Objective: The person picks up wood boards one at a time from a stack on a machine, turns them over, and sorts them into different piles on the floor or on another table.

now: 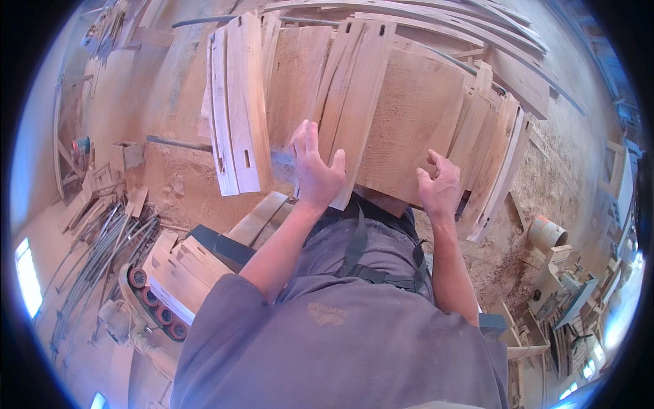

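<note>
My left hand (317, 167) is over the near end of a slotted wooden board (364, 88), thumb and fingers apart, holding nothing. To the right, my right hand (440, 185) hovers at the near edge of a wide dusty wooden panel (412, 112), its fingers loosely bent and apart with nothing between them. I cannot tell whether either hand touches the wood. Left of my hands lie pale boards with slots near their ends (235, 116). On the right is a stack of narrower boards (497, 153).
Metal bars (178, 143) stick out from under the boards. Long planks (436, 27) lie beyond. At lower left are stacked wood pieces (184, 273) and a heap of thin rods (102, 238). A bucket (547, 233) stands at right on the sawdust-covered floor.
</note>
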The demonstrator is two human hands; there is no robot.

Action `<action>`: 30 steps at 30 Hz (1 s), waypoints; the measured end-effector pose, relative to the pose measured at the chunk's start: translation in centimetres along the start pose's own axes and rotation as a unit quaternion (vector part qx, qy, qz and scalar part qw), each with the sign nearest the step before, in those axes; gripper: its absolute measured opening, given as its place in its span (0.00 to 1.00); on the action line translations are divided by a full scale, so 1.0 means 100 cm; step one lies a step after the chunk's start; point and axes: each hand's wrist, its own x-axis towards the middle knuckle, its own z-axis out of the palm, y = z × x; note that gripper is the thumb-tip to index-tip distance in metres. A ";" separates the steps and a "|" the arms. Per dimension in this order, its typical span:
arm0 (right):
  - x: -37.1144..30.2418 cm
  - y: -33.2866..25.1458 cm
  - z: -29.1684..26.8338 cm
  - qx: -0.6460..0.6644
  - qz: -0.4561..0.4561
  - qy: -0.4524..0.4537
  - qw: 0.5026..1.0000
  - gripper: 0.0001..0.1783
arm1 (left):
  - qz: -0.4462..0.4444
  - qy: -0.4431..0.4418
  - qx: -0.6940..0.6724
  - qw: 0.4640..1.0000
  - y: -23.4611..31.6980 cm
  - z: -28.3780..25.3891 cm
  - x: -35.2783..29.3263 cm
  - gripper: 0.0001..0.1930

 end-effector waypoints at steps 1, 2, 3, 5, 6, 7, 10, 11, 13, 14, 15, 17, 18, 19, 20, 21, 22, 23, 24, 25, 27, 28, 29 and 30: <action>0.003 0.001 0.002 0.062 0.026 -0.012 0.998 0.26 | -0.037 -0.008 -0.023 0.999 -0.005 0.001 0.003 0.41; 0.005 0.001 0.005 0.123 0.053 -0.023 0.991 0.26 | -0.074 -0.017 -0.046 0.996 -0.009 0.002 0.004 0.43; 0.004 0.003 0.007 0.074 0.024 -0.021 0.997 0.26 | -0.081 -0.028 -0.055 0.995 -0.009 0.003 0.005 0.46; 0.005 0.006 0.014 -0.021 -0.038 -0.015 0.999 0.26 | -0.094 -0.045 -0.075 0.992 0.002 0.006 0.014 0.51; 0.006 0.006 0.017 -0.040 -0.062 -0.009 0.997 0.26 | -0.102 -0.068 -0.029 0.992 0.008 0.007 0.021 0.54; 0.005 0.006 0.020 -0.058 -0.084 -0.004 0.995 0.26 | -0.109 -0.094 0.016 0.990 0.015 0.007 0.029 0.57; 0.006 0.006 0.026 -0.098 -0.139 0.014 0.985 0.25 | -0.132 -0.147 0.095 0.976 0.029 0.012 0.048 0.62; 0.007 0.006 0.027 -0.107 -0.156 0.022 0.982 0.25 | -0.138 -0.161 0.112 0.971 0.031 0.013 0.054 0.63; 0.008 0.007 0.029 -0.119 -0.163 0.025 0.979 0.24 | -0.121 -0.150 0.121 0.974 0.028 0.019 0.057 0.60; 0.008 0.008 0.029 -0.123 -0.166 0.028 0.978 0.24 | -0.112 -0.144 0.126 0.975 0.026 0.021 0.058 0.59; 0.010 0.009 0.030 -0.126 -0.167 0.032 0.977 0.23 | -0.109 -0.136 0.116 0.978 0.025 0.023 0.059 0.59; 0.011 0.009 0.033 -0.130 -0.167 0.039 0.977 0.23 | -0.104 -0.123 0.101 0.982 0.022 0.023 0.059 0.59; 0.011 0.008 0.033 -0.131 -0.164 0.039 0.977 0.22 | -0.107 -0.118 0.095 0.983 0.023 0.022 0.059 0.59; 0.012 0.006 0.033 -0.133 -0.161 0.038 0.977 0.22 | -0.111 -0.113 0.089 0.983 0.025 0.022 0.060 0.59; 0.012 0.006 0.032 -0.135 -0.158 0.036 0.977 0.22 | -0.116 -0.108 0.082 0.984 0.027 0.021 0.060 0.59; 0.011 0.006 0.032 -0.124 -0.160 0.033 0.979 0.22 | -0.124 -0.105 0.074 0.984 0.032 0.022 0.059 0.59; 0.010 0.008 0.030 -0.115 -0.162 0.030 0.980 0.23 | -0.133 -0.103 0.065 0.984 0.037 0.026 0.057 0.59; 0.008 0.009 0.029 -0.106 -0.163 0.026 0.981 0.24 | -0.142 -0.101 0.055 0.983 0.044 0.030 0.055 0.59; 0.007 0.011 0.027 -0.084 -0.153 0.012 0.984 0.24 | -0.148 -0.104 0.043 0.982 0.051 0.033 0.054 0.59; 0.007 0.014 0.024 -0.067 -0.143 -0.002 0.987 0.24 | -0.155 -0.109 0.027 0.981 0.059 0.038 0.051 0.59; 0.005 0.019 0.018 0.010 -0.090 -0.015 0.996 0.23 | -0.155 -0.115 0.002 0.981 0.077 0.045 0.045 0.60; 0.003 0.023 0.017 0.067 -0.047 -0.012 0.997 0.23 | -0.138 -0.106 0.008 0.985 0.084 0.053 0.039 0.60; 0.001 0.027 0.016 0.124 -0.004 -0.008 0.992 0.22 | -0.120 -0.097 0.013 0.988 0.089 0.061 0.032 0.60; 0.000 0.032 0.014 0.137 0.006 -0.001 0.991 0.22 | -0.103 -0.087 0.018 0.991 0.094 0.067 0.028 0.60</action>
